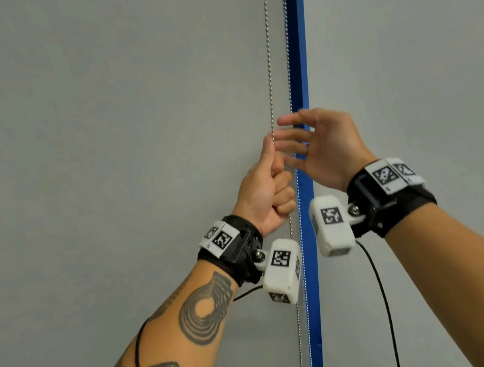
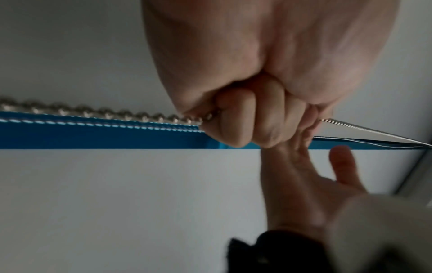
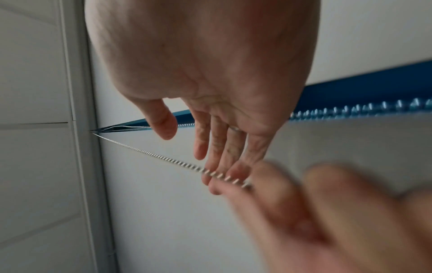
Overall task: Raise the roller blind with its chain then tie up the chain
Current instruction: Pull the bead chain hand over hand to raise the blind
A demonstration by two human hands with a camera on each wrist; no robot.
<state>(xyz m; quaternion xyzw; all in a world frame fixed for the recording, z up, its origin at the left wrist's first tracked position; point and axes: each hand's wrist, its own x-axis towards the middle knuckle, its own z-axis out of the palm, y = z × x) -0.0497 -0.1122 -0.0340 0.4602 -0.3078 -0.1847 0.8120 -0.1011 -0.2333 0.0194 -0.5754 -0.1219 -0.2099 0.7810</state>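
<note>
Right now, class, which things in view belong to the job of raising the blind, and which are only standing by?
Part of the job:
- bead chain, gripped by the left hand
- right hand, fingers straight, holding nothing
- grey blind

Standing by:
- blue strip
- wrist cameras

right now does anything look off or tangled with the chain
Nothing stands out. The chain hangs straight with no knots or kinks in view; the left hand grips one strand, and the right hand is open beside it, fingers spread.
</note>
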